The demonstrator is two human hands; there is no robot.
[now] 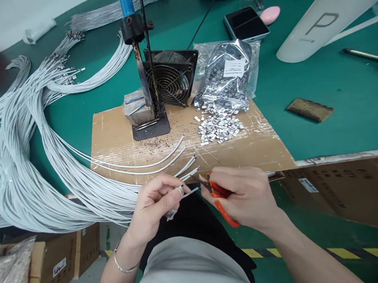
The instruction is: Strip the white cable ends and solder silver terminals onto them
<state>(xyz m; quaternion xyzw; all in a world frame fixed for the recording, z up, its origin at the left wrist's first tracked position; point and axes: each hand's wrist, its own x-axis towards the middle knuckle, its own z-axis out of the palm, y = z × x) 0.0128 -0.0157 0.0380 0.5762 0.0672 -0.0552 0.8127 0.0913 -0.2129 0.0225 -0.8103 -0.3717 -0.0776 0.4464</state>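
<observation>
My left hand (162, 200) is closed around the end of a white cable (190, 193), pinched between thumb and fingers, its tip pointing right. Something small and clear pokes out under the palm; I cannot make it out. In my right hand (245, 193) is a pair of scissors (225, 212) with orange-red handles. Their dark blades point left, close to the cable tip; whether they touch it I cannot tell. Several more cable ends lie on the cardboard just beyond my hands, leading back to a large bundle of white cables (18, 172) at the left.
A soldering iron on a stand (150, 122) and a black fan (171, 79) stand on a cardboard sheet (116, 129). Small white connectors (218, 126) spill from a plastic bag (226, 77). Behind lie a phone (247, 23), a white tube (326, 17) and a brown pad (310, 109).
</observation>
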